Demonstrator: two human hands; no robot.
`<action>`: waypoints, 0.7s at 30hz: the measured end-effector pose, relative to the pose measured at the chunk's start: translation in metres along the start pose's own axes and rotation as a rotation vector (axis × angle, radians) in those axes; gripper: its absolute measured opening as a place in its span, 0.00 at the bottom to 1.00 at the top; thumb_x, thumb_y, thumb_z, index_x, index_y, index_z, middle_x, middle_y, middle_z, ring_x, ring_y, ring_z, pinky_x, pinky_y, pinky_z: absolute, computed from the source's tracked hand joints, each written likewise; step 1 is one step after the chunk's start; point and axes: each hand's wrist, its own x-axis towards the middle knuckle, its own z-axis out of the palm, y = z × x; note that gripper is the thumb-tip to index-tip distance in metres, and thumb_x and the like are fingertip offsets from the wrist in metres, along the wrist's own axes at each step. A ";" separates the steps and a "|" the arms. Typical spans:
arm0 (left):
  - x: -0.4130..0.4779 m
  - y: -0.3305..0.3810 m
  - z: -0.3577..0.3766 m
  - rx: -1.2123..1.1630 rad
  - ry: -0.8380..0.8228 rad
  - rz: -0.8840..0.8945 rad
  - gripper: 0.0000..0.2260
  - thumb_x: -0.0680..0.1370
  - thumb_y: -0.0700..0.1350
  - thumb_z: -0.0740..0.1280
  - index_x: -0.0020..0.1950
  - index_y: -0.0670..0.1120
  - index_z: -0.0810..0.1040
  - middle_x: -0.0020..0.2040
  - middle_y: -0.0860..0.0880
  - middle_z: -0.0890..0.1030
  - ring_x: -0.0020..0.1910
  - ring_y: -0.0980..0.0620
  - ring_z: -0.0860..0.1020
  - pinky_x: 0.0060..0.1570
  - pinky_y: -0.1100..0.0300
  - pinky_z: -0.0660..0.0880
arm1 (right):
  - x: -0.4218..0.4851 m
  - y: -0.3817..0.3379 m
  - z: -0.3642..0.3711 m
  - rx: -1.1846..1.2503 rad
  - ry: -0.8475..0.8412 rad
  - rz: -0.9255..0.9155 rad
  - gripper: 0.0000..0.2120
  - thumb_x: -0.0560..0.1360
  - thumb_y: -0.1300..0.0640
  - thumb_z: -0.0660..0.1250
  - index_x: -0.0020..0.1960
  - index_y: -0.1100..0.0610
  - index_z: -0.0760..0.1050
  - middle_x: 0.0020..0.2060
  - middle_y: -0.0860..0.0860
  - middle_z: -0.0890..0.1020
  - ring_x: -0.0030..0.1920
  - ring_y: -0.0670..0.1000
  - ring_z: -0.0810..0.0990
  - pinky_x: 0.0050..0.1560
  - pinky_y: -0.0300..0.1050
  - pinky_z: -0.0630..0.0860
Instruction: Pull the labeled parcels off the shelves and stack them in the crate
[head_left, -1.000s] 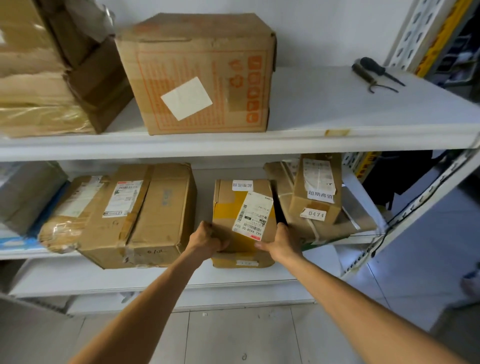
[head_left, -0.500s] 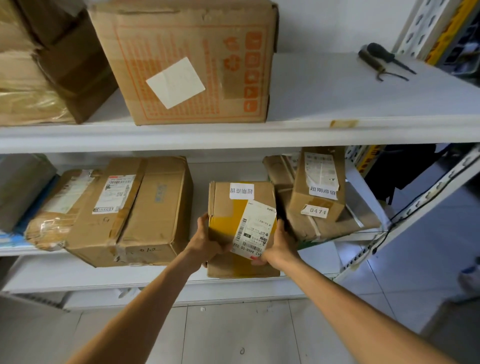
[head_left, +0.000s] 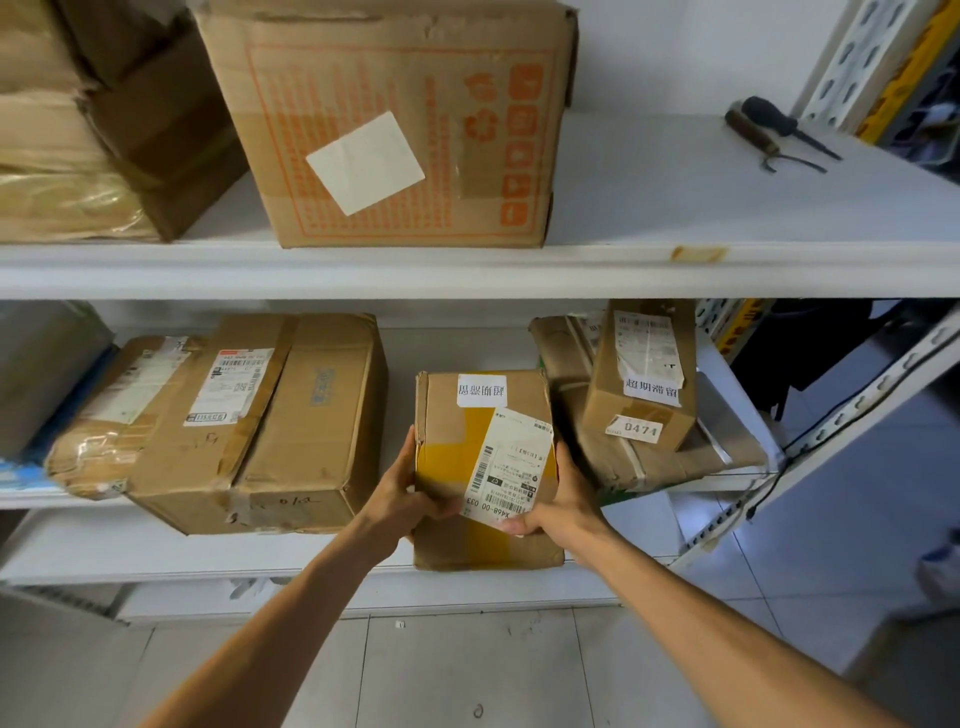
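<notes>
Up top, the big orange-printed carton (head_left: 395, 130) sits closed near the front edge of the upper shelf (head_left: 675, 208), a blank white sticker on its face. Below, a wide taped box (head_left: 270, 431) overhangs the front edge of the lower shelf (head_left: 104, 545). Just right of it is your labeled parcel (head_left: 457, 415), its lower end past that edge. Your left hand (head_left: 405, 499) and right hand (head_left: 566, 506) clamp its sides, fingers curled round, thumbs on the front. A smaller parcel marked 0474 (head_left: 644, 384) rests on a crumpled one near the shelf's right end. Two hand tools (head_left: 774, 137) lie at the upper shelf's right end. Grey floor tiles (head_left: 467, 670) run beneath.
</notes>
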 end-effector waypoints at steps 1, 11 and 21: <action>-0.003 -0.004 0.000 -0.005 0.013 -0.014 0.45 0.65 0.32 0.72 0.74 0.60 0.59 0.63 0.43 0.76 0.62 0.42 0.75 0.47 0.56 0.80 | -0.004 0.001 0.001 -0.001 0.000 -0.004 0.59 0.63 0.71 0.77 0.79 0.47 0.44 0.74 0.49 0.65 0.75 0.53 0.61 0.59 0.46 0.75; -0.049 -0.005 -0.014 0.108 0.056 0.032 0.46 0.72 0.35 0.74 0.78 0.63 0.51 0.67 0.54 0.72 0.64 0.49 0.72 0.63 0.43 0.72 | -0.059 0.002 0.029 -0.006 0.146 0.016 0.46 0.64 0.66 0.79 0.74 0.51 0.59 0.70 0.51 0.71 0.72 0.54 0.66 0.69 0.57 0.68; -0.069 0.004 -0.025 0.165 -0.280 0.084 0.47 0.66 0.45 0.80 0.77 0.61 0.57 0.66 0.50 0.75 0.63 0.49 0.75 0.63 0.47 0.74 | -0.136 -0.004 0.075 0.135 0.566 0.078 0.45 0.60 0.67 0.80 0.71 0.50 0.65 0.63 0.48 0.78 0.67 0.50 0.72 0.69 0.54 0.69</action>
